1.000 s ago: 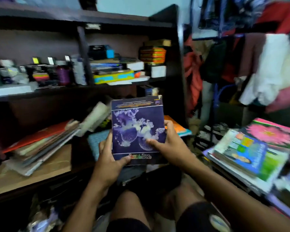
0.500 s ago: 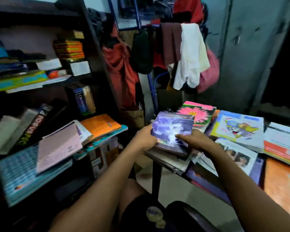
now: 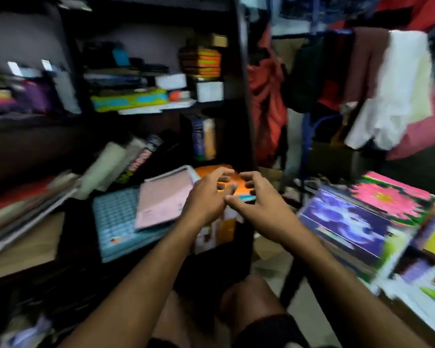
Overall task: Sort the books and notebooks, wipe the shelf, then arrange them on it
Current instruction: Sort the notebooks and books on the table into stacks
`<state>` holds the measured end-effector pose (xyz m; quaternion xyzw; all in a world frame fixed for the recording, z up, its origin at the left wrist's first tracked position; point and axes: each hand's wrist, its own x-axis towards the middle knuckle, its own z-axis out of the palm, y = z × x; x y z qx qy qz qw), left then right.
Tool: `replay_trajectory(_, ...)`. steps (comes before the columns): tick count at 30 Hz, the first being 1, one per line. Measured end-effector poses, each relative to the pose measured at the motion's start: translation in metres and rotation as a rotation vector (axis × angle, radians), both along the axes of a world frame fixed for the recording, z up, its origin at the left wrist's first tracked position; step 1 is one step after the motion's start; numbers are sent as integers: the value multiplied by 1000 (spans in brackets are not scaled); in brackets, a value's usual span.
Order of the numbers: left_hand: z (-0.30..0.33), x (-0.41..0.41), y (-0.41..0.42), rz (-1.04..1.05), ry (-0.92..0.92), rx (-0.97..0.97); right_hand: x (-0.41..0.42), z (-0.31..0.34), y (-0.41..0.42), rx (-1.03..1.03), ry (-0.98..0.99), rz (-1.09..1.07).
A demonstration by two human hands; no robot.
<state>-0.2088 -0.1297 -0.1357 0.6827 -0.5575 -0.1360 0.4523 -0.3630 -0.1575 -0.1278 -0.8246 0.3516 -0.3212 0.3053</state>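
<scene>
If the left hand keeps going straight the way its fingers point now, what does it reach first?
Most likely the orange book lying on the shelf pile: the left hand hovers just before it, fingers spread and aimed at its cover. The frame is blurred, so the depth is uncertain and contact cannot be told.

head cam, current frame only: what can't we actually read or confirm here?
- Contact: left hand and right hand hover at the orange book; motion blur hides whether fingers touch it.
- Orange book: mostly covered by both hands.
- Purple book on the right pile: cover text smeared by blur.
- Right pile: cut off by the frame's right edge.
- Upper shelf items: too blurred and dim to identify.
</scene>
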Motion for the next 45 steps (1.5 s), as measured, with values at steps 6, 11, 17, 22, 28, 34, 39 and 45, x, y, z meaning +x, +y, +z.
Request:
replay_trajectory(6,-32,184,52,497,-79,-183,187,-13,-3,301,-72,217)
replay_trajectory(11,-74,307,39,865,-473,-69,289,-30,-34,423,-103,193)
replay_trajectory(17,-94,332,30,875,-672,207,354,-28,-55,529,-127,149)
replay_trajectory(22,-87,338,13,949,-742,320,375,-30,-60,492,-178,228)
replay_trajectory(28,-87,359,-2,981,-771,327,401,-46,-66,510,-297,189)
replay_trajectory(34,-92,365,-1,969,-792,280,423,-44,-97,830,-531,-35)
replay_trajectory(39,-94,370,4,888,-708,102,427,-34,-107,907,-615,-43)
replay_trajectory(45,-83,368,14,812,-662,-124,413,-16,-86,997,-700,72)
